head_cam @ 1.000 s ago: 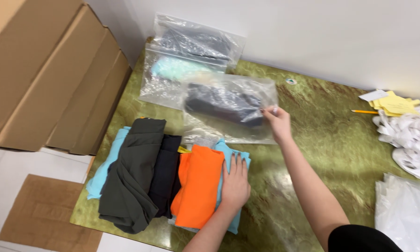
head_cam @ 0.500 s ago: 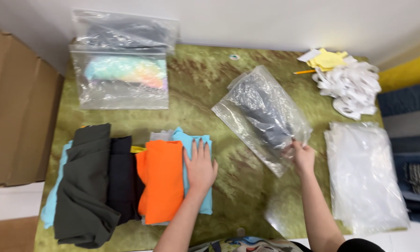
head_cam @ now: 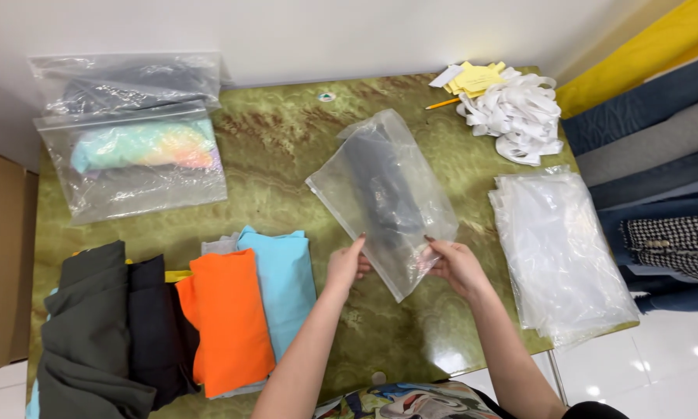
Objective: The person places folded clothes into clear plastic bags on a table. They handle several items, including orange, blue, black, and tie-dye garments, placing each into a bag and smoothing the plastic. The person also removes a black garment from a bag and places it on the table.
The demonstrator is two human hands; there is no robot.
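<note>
1. Clear bag (head_cam: 383,198) with a dark garment inside is held over the middle of the green table (head_cam: 287,147), tilted, its near end toward the person. Judged: the slant lets both hands reach that near end, where the opening may be; the pictures do not show whether it is sealed.
2. Left hand (head_cam: 347,265) is closed in a pinch on the bag's near left edge, thumb on top.
3. Right hand (head_cam: 454,264) is likewise pinched on the near right edge. The two grips sit near each other along the same end, so the film stays taut between them.
4. The far end of the bag looks to rest on or just above the table; cannot tell which.
5. Just left of the left hand: folded clothes overlapping side by side. The blue piece (head_cam: 283,279) is nearest, then the orange piece (head_cam: 229,322), then black (head_cam: 156,334) and dark grey (head_cam: 85,334) at the table's left end. Judged: overlapped so that each can be lifted singly.
6. Right of the right hand: a stack of empty bags (head_cam: 559,248) lying flat, within easy reach.
7. Far left: two filled bags, one with a pastel garment (head_cam: 139,151) and one dark (head_cam: 128,81) behind it, well apart from the hands.
8. Far right corner: a heap of white strips (head_cam: 516,116), yellow slips (head_cam: 475,77) and a pencil (head_cam: 442,103).
</note>
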